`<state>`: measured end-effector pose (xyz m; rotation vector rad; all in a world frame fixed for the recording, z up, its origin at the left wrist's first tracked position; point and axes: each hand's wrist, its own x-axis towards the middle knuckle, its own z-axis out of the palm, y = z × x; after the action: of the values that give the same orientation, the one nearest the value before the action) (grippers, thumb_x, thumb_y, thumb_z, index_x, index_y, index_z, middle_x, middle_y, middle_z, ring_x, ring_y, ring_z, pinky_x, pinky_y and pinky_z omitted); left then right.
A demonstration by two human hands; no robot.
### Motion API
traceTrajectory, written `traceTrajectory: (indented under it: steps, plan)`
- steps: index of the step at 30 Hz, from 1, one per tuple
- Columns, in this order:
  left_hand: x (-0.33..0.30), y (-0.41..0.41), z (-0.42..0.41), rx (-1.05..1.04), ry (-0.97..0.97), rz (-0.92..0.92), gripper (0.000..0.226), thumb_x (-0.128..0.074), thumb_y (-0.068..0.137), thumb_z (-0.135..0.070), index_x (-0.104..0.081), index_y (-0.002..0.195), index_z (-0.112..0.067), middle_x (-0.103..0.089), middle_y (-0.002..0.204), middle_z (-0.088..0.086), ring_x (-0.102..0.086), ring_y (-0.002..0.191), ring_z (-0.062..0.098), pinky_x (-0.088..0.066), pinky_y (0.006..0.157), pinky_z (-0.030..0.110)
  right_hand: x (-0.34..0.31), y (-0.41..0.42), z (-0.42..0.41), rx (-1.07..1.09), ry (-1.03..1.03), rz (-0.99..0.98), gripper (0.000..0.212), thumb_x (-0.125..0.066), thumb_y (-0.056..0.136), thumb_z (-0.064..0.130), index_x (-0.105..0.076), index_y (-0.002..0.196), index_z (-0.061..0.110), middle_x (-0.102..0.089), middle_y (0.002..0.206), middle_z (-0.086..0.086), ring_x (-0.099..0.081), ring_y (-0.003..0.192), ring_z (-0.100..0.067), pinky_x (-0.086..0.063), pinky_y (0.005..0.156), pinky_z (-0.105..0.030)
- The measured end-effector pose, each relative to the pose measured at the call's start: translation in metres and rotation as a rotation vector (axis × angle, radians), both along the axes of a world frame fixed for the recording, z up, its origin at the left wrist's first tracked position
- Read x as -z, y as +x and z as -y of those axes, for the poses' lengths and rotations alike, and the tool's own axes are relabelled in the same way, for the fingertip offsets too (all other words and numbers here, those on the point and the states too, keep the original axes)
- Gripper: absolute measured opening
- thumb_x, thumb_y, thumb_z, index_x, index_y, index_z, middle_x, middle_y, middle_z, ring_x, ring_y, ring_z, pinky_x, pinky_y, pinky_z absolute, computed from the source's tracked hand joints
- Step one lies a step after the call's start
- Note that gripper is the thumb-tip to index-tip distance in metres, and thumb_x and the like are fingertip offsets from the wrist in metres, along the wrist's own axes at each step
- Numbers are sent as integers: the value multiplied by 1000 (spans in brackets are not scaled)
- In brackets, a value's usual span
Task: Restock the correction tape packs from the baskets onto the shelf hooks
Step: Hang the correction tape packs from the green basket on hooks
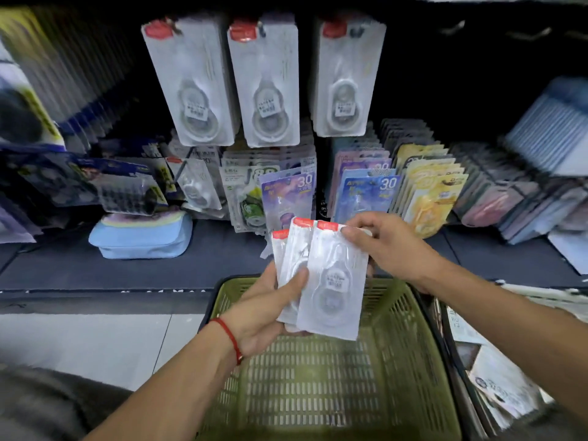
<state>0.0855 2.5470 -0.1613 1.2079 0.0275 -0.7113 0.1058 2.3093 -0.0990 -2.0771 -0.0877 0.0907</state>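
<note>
left hand: our left hand (267, 308) is gripping a fan of three correction tape packs (321, 281) from below, thumb curled over the front of the middle one, fingers behind.
right hand: our right hand (389, 246) is pinching the top right corner of the front pack (334, 284), thumb on the face next to its red header, fingers curled behind.
packs: we are holding them upright over the green basket (423, 361), red tabs up, overlapping, front pack furthest right.
wristband: a red string (229, 338) is sitting on our left wrist.
basket: we are seeing bare slotted floor inside it; it is sitting just below the shelf edge (105, 294).
second basket: a dark one (445, 338) is touching its right side, holding white packets (506, 386); contents too blurred for us to tell.
hooks: three rows of the same white packs (264, 87) are hanging above the shelf, well above our hands.
shelf: coloured tape cards (366, 192) are standing in rows behind our hands; a light blue pouch (141, 237) is lying to the left.
floor: pale tiles (95, 338) are showing at lower left.
</note>
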Motion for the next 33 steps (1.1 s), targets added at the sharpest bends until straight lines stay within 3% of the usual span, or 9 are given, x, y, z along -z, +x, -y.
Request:
traceTrajectory:
  steps: [2,5,7,11,16,21,28,30,33]
  plan:
    - [-25,2,12,-23,-58,83,56,-74,86,-32,-54,139,-32,-75,127,2,-77,100,21,-60,63,36,-12,-1,-5,135,3,106,19,-65,104,30,-72,93,15,-68,62,-7,-61,49,-20,-50,53,-38]
    - [-66,19,25,-83,-92,231,64,-72,86,-18,-50,145,-25,-71,136,5,-70,122,28,-63,87,44,-42,1,-8,300,341,171,20,-69,101,33,-72,99,14,-73,69,3,-64,52,-12,-49,48,-30]
    - [-98,34,30,-106,-97,321,64,-72,86,-18,-49,145,-26,-70,138,5,-68,125,28,-61,95,49,-61,0,-8,286,501,170,28,-72,97,41,-72,107,15,-81,89,-2,-77,73,-18,-56,53,-28]
    - [-143,64,30,-147,-70,501,63,-77,85,-20,-50,142,-28,-72,134,3,-71,120,25,-64,87,43,-67,-4,-17,180,498,184,42,-84,85,38,-69,120,21,-81,109,1,-79,99,-16,-63,75,-26]
    - [-150,86,14,-253,108,692,65,-79,82,-39,-50,140,-35,-71,132,-13,-67,124,10,-52,110,45,-74,19,-17,243,587,282,31,-75,94,23,-65,123,21,-80,113,3,-76,107,-17,-63,88,-33]
    - [-144,92,-4,-456,182,816,60,-82,88,-39,-51,140,-37,-70,131,-18,-66,122,3,-52,107,41,-82,45,-10,272,475,415,25,-71,100,22,-64,124,28,-79,115,7,-76,107,-13,-60,85,-26]
    - [-148,90,-15,-497,189,902,65,-81,91,-36,-46,147,-40,-65,138,-18,-62,130,9,-49,111,48,-80,62,-27,375,520,479,34,-72,97,35,-68,130,30,-81,112,5,-77,106,-16,-59,93,-43]
    - [-148,90,-17,-488,178,891,69,-80,89,-38,-45,148,-40,-64,141,-17,-61,132,10,-48,112,48,-78,64,-31,427,426,489,37,-71,99,38,-65,135,31,-80,113,9,-76,107,-12,-59,96,-46]
    - [-146,89,-16,-444,134,841,71,-81,87,-39,-46,149,-38,-65,142,-13,-61,133,13,-47,113,49,-78,64,-32,551,92,502,53,-66,100,42,-52,149,27,-63,136,8,-62,125,-13,-53,105,-47]
